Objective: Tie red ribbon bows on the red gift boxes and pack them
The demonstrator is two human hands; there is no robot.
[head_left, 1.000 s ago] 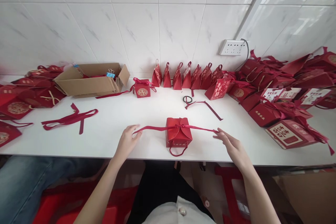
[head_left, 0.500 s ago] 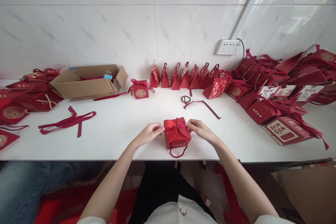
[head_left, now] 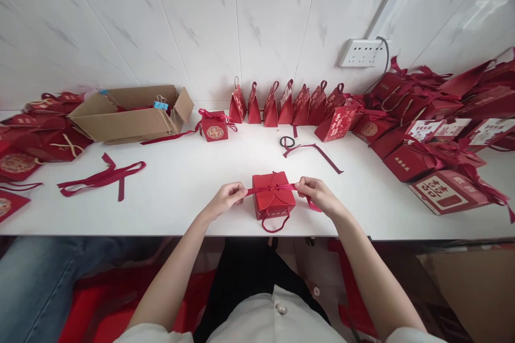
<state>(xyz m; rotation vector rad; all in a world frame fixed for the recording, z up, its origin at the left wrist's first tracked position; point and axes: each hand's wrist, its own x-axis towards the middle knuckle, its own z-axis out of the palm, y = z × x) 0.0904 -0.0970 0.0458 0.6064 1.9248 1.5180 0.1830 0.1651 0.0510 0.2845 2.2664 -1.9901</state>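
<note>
Your red gift box [head_left: 274, 204], flaps folded closed, sits near the front edge of the table [head_left: 132, 220]; your left hand [head_left: 227, 201] and right hand [head_left: 319, 196] each pinch its ribbon [head_left: 285, 187]. Farther back, leftward, an open cardboard box [head_left: 124, 127] holds something red.

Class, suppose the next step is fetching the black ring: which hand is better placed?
Likely the right hand: it is nearer the black ring than the left hand. Either would first have to release the ribbon in its fingers.
</note>
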